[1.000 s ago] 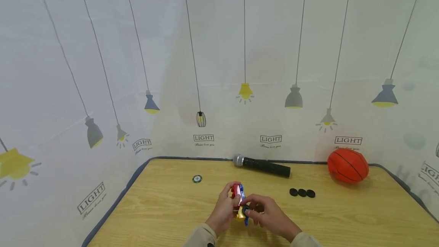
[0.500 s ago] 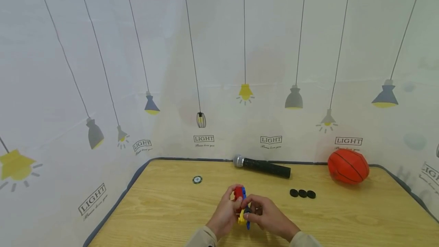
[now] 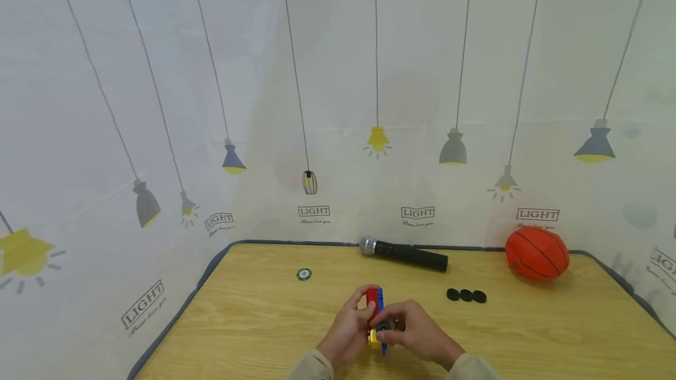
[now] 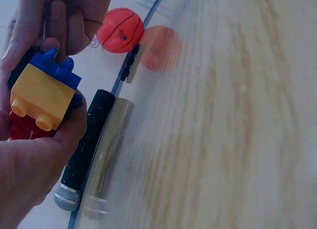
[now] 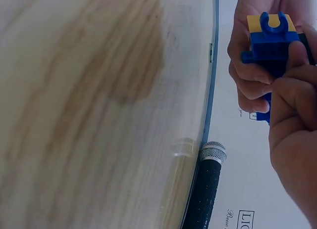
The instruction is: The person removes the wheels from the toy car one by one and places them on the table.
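Note:
My left hand [image 3: 344,328] grips a toy block vehicle made of a red block [image 3: 372,296], a yellow block [image 4: 43,93] and a blue base [image 5: 272,50]. The blue base has an open hook at one end, seen in the right wrist view. With thumb and fingers, my right hand [image 3: 417,331] pinches a black wheel [image 3: 382,327] against the vehicle's side, beside the yellow block. The fingers hide much of the wheel, so I cannot tell whether it is fixed on. Both hands are held over the wooden table [image 3: 237,321].
Three black discs [image 3: 466,295] lie in a row right of the hands. Behind them a red ball [image 3: 537,254] rests at the back right. A black microphone [image 3: 409,254] lies along the back edge, and a round chip [image 3: 304,274] is at the left.
The vehicle has turned in my left hand, its red face now more edge-on, and has shifted slightly right. My right hand keeps the wheel at its side.

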`<state>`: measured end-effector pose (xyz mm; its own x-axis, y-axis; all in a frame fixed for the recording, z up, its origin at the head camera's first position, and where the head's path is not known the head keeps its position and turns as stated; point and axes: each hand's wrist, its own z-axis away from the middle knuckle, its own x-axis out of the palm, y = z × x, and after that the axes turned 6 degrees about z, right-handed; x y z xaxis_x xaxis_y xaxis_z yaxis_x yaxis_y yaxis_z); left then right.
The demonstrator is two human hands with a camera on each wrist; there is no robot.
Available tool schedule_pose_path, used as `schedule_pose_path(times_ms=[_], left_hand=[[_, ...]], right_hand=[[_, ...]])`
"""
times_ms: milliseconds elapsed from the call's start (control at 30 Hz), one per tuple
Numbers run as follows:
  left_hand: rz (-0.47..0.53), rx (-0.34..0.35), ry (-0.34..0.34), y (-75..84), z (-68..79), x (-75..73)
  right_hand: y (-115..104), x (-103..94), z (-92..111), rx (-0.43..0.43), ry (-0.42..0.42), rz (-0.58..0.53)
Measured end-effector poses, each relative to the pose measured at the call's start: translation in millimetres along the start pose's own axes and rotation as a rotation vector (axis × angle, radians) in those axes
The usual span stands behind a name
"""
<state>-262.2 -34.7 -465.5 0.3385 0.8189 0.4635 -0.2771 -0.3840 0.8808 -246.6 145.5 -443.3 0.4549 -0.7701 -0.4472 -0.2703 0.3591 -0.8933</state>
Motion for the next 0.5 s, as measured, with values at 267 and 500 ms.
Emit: schedule_pose_path(times_ms=[267,500], left_hand=[[-0.027,0.008,-0.014,-2.6,-3.3,2.4],[-0.082,-0.012,0.039,-0.2,-5.2,5.9]], right_hand=[[3.2,-0.2,-1.5,-0.067,-0.034,0.059],[2.8,-1.9,-2.9,-0.032,-0.065,0.082]])
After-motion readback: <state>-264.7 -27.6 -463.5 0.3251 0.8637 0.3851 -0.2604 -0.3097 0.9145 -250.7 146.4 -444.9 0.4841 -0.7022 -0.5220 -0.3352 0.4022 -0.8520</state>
